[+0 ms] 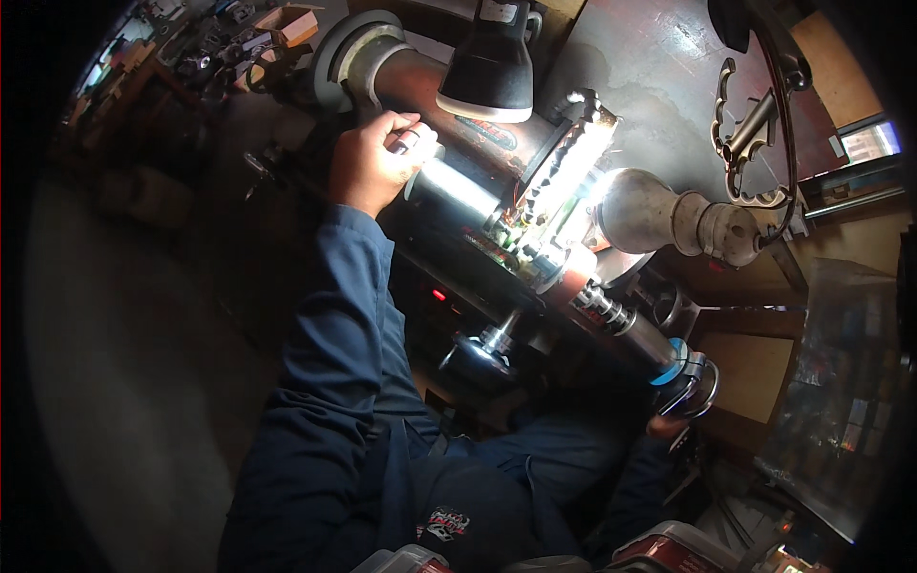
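My left hand (pixel 374 160) is closed at the upper left of a dark metal lathe-like machine (pixel 454 105), beside a bright metal cylinder (pixel 458 196). Its fingers are curled in with a dark band on one of them, and whatever they grip is hidden. At the lower right, my right hand (pixel 666 427) is in shadow just below a shiny metal handwheel (pixel 705 390) with a blue collar (pixel 674 361). Most of its fingers cannot be made out. Between the two hands, strong light falls on the machine's middle part (pixel 544 244), washing out detail.
A black work lamp (pixel 487 62) hangs over the machine, and a pale round lamp head (pixel 640 212) shines from the right. A second chrome handwheel (pixel 479 355) sticks out toward me. Cluttered parts and a cardboard box (pixel 289 24) lie far left; a clear plastic sheet (pixel 836 382) hangs right.
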`<state>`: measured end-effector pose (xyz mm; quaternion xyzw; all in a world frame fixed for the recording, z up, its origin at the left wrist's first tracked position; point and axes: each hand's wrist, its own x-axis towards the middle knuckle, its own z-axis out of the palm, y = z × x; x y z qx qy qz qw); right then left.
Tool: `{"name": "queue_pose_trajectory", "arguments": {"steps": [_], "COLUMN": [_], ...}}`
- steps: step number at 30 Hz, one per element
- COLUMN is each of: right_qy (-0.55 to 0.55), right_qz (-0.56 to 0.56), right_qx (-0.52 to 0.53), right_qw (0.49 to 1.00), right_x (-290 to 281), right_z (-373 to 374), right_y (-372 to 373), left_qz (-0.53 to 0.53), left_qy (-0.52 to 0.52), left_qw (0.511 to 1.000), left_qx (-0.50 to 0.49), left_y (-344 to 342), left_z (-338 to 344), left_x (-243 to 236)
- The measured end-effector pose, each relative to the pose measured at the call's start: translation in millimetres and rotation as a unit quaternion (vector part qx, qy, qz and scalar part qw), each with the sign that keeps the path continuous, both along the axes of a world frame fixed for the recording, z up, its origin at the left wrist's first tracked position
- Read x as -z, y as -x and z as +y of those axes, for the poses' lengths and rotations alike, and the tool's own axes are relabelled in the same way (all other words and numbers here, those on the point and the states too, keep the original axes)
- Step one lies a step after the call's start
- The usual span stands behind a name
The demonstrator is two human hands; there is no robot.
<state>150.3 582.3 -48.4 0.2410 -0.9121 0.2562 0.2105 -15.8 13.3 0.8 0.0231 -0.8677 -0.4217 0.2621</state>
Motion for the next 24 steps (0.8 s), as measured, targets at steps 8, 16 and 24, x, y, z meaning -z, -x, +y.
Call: {"name": "queue_pose_trajectory", "arguments": {"steps": [8,16,24], "right_qy": [0.005,-0.082,-0.029], "right_qz": [0.088,-0.170,-0.523], "right_qx": [0.340,0.342,0.162], "right_qw": [0.936,0.921,0.836], "right_x": [-34.0,-90.6,-72.7], "right_z": [-47.5,-24.3,48.6], "right_y": [-19.3,39.5,121.5], "left_qz": [0.036,0.028,0.031], "left_qy": [-0.020,0.000,0.011], "left_qw": [0.999,1.000,0.999], "left_qx": [0.000,-0.007,-0.008], "left_y": [2.9,-6.4,-4.1], "left_z": [1.9,-5.2,-1.2], "left_x": [12.4,7.4,2.6]}}
